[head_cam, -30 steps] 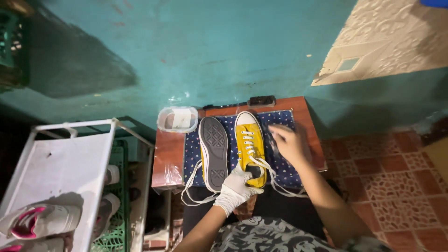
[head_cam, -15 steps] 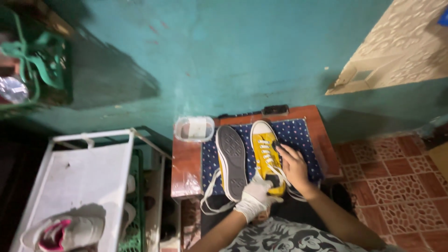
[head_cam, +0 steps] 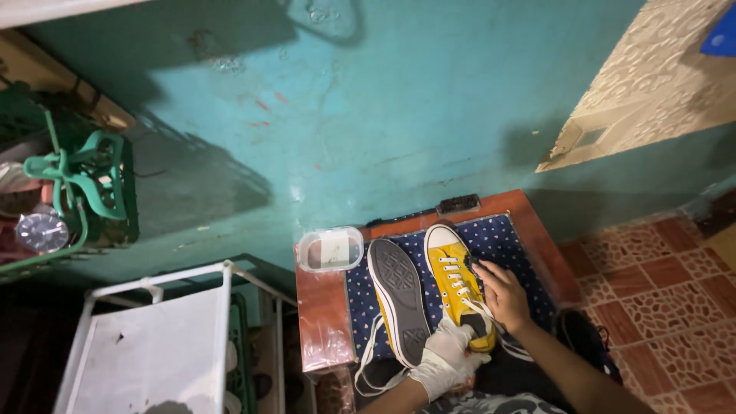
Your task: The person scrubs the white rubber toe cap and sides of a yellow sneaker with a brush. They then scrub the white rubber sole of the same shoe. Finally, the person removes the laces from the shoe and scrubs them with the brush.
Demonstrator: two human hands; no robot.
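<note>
At the near edge of the table (head_cam: 326, 322), your gloved left hand (head_cam: 445, 359) has its fingers clamped on the heel of the yellow shoe (head_cam: 458, 285); keep it pinned flat on the dotted mat (head_cam: 521, 253). Your right hand (head_cam: 502, 295) rests on the laces, fingers bent; tension each row evenly. Beyond lie the upturned shoe (head_cam: 399, 299) and a clear tub (head_cam: 330, 249).

White glove on left hand (head_cam: 446, 357); right hand (head_cam: 502, 295) bare.
</note>
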